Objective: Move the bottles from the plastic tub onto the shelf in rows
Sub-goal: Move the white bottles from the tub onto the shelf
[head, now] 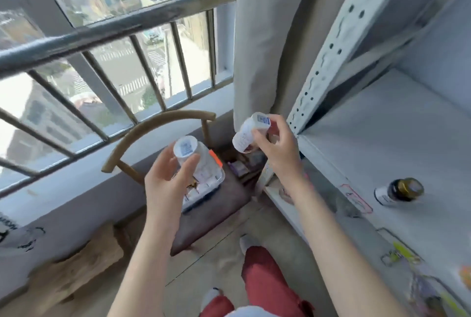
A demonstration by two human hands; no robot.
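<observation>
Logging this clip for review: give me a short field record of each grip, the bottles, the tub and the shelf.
left grip: holds a white bottle over the plastic tub
right grip: holds a second white bottle, tilted, beside the shelf post
plastic tub: on the chair seat, items inside
shelf: one dark bottle on its board
rows: none formed yet

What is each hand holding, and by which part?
The left hand holds an upright white bottle just below its cap; the right hand holds a tilted white bottle around its middle.
</observation>
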